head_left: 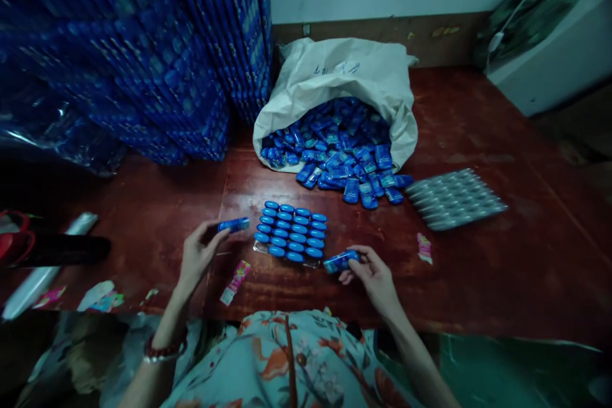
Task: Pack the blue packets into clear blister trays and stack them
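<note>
My left hand pinches a small blue labelled pack by one end, left of a clear tray. In my right hand is another blue labelled pack, held near the tray's lower right corner. Rows of blue packs stand packed on edge in the clear tray, of which only bits of rim show. Behind it a white woven sack lies on its side, and loose blue packs spill from its mouth onto the table.
Clear moulded trays lie on the right of the red-brown table. Tall stacks of filled blue trays rise at the back left. A dark cylindrical object lies at far left. Pink wrappers are scattered near the front edge.
</note>
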Available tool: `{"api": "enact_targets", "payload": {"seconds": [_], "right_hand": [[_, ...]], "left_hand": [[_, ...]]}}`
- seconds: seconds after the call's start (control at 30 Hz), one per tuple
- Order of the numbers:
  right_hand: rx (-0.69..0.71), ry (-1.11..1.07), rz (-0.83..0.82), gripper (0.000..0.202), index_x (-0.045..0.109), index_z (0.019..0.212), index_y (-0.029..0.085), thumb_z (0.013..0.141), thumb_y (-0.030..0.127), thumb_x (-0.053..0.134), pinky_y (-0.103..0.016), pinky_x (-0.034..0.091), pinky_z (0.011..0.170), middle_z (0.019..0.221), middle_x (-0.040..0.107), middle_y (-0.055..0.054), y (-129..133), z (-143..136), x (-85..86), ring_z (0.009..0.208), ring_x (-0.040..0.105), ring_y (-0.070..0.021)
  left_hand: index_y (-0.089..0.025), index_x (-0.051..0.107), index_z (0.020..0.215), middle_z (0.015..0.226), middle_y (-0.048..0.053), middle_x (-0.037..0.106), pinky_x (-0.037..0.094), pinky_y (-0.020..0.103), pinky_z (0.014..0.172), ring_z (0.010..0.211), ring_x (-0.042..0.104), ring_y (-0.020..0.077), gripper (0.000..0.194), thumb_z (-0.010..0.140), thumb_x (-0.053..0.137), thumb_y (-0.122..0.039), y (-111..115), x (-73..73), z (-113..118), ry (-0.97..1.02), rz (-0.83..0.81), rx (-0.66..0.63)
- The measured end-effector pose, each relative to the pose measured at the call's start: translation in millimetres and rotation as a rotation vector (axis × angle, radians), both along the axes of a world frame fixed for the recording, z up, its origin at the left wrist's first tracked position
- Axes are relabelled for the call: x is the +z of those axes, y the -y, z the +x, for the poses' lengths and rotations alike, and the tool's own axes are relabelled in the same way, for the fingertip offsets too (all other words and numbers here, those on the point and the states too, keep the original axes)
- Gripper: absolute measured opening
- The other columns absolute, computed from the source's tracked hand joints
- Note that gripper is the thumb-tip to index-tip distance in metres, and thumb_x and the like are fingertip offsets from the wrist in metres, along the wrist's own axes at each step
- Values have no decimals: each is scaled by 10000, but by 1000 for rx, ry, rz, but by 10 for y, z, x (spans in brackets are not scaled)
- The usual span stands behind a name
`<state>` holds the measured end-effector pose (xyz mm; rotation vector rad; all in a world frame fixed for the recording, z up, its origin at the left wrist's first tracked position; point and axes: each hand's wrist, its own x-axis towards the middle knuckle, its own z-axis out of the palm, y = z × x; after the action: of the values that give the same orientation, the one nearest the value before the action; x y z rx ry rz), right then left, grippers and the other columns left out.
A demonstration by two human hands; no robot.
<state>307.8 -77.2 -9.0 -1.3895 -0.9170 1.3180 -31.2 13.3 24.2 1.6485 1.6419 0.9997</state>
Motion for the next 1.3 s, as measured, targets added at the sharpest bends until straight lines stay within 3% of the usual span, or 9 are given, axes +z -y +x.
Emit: {"api": "enact_targets", "payload": {"seconds": [0.17,0.27,0.37,0.57,0.77,0.93,1.1,1.2,1.3], "right_hand": [[7,442,328,150,588,969,216,837,284,572,-334,555,750,870,672,-53,183,-372,-138,800,665,-185],[101,668,614,190,602,1033,231,862,190,530,-316,545,792,965,655,-61,144,-389,-216,886,641,-175],[244,839,746,280,563,1130,223,873,134,497,-287,544,741,973,637,-70,98,-306,-195,867,628,-162],[509,1276,816,275,578,1088,141,887,90,397,-263,476,577,783,599,-69,-33,-294,108,687,552,-160],[700,1487,748,304,598,1053,143,834,45,411,-272,452,563,829,623,-80,-183,-448,267,714,555,-179],[624,1490,731,309,597,1103,177,848,76,456,-259,438,593,817,630,-69,-102,-404,175,692,560,-162],[235,1313,741,423,458,1326,251,905,286,478,-253,458,632,777,582,-42,3,-372,101,666,553,-149],[46,1182,629,576,228,1450,256,917,372,413,-395,473,850,1165,531,-130,-122,-531,95,1035,539,-246],[52,1116,518,670,116,1473,230,905,442,401,-573,333,1006,1463,263,-149,-351,-742,31,1353,210,-355]], "left_hand": [[-160,620,894,833,38,651,507,269,717,777,617,162,187,839,547,-324,506,-218,92,-89,30,-88],[-166,591,1020,924,65,623,506,281,745,841,601,166,206,882,448,-219,558,-336,220,-213,161,-198],[-169,534,1161,1008,90,594,505,298,766,894,576,177,321,881,381,-136,519,-389,234,-417,249,-368],[-161,512,1187,964,81,601,488,322,783,864,547,188,371,879,321,-78,270,-161,169,-772,283,-743],[-145,571,973,972,79,599,463,305,721,846,542,203,198,867,418,-78,55,51,418,-1027,224,-998],[-167,552,1100,1042,95,592,447,336,788,909,545,210,292,848,449,-61,148,-95,345,-971,318,-887],[-284,419,1329,1226,103,537,442,405,889,1052,535,252,456,883,495,-235,230,-231,255,-616,412,-537],[-261,306,1404,1407,121,388,387,455,1007,1259,411,299,529,900,462,-304,98,-321,416,-283,282,-273],[-230,286,1416,1450,128,346,386,485,1014,1318,342,330,539,913,427,-363,-97,-475,642,-8,32,-144]]}}
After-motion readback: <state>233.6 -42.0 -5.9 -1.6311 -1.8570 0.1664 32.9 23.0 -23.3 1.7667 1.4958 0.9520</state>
